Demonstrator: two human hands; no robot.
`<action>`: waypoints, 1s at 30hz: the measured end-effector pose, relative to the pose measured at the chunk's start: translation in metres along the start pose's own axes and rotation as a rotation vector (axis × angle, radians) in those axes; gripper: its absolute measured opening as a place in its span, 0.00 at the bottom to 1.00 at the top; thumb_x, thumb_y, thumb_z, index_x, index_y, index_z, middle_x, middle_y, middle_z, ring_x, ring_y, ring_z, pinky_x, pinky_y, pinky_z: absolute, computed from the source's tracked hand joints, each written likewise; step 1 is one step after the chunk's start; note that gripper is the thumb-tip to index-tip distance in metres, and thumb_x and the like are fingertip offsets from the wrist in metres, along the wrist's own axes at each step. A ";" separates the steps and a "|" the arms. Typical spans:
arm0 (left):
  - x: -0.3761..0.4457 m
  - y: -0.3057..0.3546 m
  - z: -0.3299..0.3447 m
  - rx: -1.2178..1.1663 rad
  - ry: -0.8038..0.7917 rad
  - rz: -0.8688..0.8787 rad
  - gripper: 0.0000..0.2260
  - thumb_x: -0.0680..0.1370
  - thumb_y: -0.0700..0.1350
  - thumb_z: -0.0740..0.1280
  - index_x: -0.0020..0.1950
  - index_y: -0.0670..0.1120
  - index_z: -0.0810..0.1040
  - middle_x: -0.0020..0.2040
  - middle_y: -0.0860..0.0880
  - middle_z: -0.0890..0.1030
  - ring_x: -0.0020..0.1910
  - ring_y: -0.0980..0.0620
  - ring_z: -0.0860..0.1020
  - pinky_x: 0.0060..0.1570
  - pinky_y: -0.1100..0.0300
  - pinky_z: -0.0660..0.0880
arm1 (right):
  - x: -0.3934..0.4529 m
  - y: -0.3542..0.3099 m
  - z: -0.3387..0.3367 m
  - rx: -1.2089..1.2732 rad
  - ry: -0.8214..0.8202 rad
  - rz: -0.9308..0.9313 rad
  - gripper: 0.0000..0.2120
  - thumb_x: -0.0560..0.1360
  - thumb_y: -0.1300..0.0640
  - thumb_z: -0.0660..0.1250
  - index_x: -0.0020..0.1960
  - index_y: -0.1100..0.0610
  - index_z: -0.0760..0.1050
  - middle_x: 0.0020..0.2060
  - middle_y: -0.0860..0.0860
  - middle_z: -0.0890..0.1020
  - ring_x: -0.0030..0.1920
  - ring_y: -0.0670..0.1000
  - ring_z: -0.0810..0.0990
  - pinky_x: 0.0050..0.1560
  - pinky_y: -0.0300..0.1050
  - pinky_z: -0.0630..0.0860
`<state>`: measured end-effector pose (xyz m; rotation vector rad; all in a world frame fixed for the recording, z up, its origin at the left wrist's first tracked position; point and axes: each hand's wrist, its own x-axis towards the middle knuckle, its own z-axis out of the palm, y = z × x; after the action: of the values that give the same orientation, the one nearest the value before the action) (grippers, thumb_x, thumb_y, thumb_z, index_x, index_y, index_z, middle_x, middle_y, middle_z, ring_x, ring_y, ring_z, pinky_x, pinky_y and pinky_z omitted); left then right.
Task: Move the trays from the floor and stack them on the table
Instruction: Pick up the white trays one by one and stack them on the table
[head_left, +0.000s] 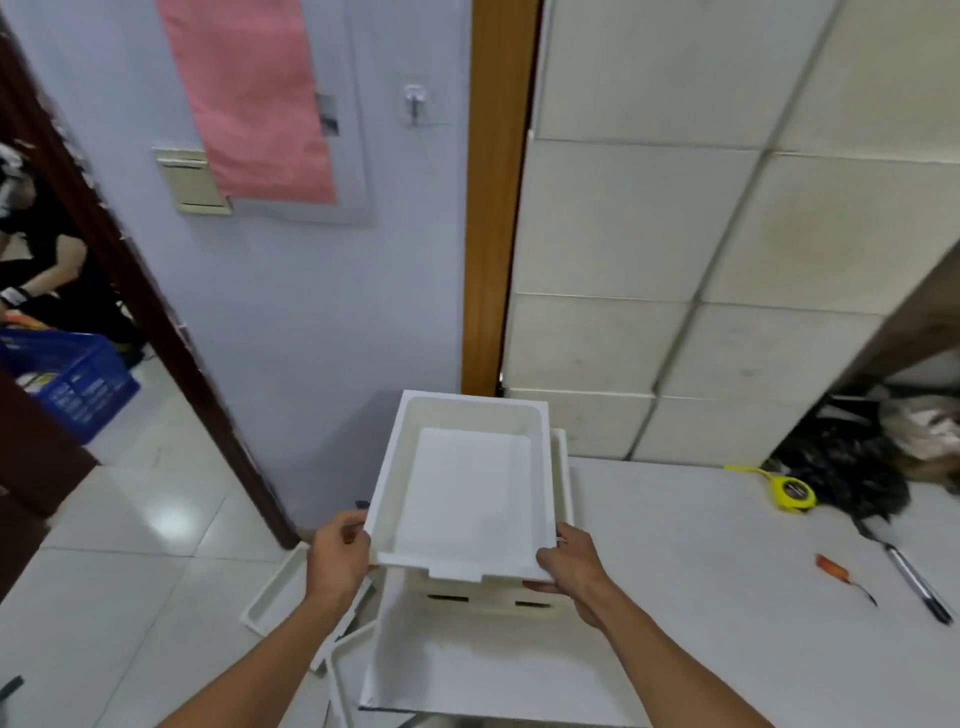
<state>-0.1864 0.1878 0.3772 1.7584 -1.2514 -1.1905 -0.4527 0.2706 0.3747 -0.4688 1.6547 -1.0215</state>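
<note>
Gripping the white plastic tray (462, 493) by its near corners, left hand (337, 558) and right hand (571, 569) close fingers on its rim above the table's (727, 597) stack; it looks light, stiff

- A plain back room or utility space in a home or small workplace; which one cannot be told.
- Glossy white floor tiles (130, 519) on the left; large off-white wall tiles (649, 218) on the right.
- A wall switch plate (193, 182) and a stick-on hook (414, 104) on the far pale wall.
- A yellow tape measure (790, 492) and a pen (917, 584) lie on the white surface (701, 597), right.
- A blue crate (72, 384) sits beyond the dark-framed doorway, far left.
</note>
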 end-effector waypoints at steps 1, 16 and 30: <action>-0.001 -0.001 0.011 0.015 -0.032 0.016 0.13 0.74 0.31 0.63 0.48 0.47 0.79 0.44 0.45 0.83 0.49 0.39 0.82 0.51 0.41 0.80 | 0.001 0.003 -0.009 0.005 0.025 0.007 0.20 0.70 0.75 0.59 0.57 0.59 0.76 0.52 0.56 0.81 0.51 0.57 0.82 0.46 0.57 0.83; -0.003 -0.019 0.042 0.292 -0.238 0.053 0.14 0.78 0.35 0.62 0.63 0.42 0.77 0.48 0.42 0.82 0.44 0.45 0.81 0.43 0.57 0.80 | 0.026 0.030 -0.032 -0.402 0.173 0.069 0.21 0.76 0.64 0.56 0.69 0.57 0.68 0.61 0.56 0.77 0.49 0.57 0.81 0.41 0.50 0.84; -0.001 -0.030 0.042 0.561 -0.357 0.124 0.26 0.80 0.41 0.61 0.77 0.48 0.57 0.51 0.37 0.78 0.46 0.43 0.79 0.51 0.52 0.78 | 0.021 0.057 -0.019 -0.972 0.273 -0.129 0.27 0.82 0.56 0.52 0.79 0.48 0.47 0.63 0.57 0.70 0.57 0.56 0.76 0.54 0.48 0.76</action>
<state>-0.2157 0.1975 0.3359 1.8551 -2.0325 -1.1891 -0.4661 0.2942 0.3171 -1.1108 2.3434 -0.2986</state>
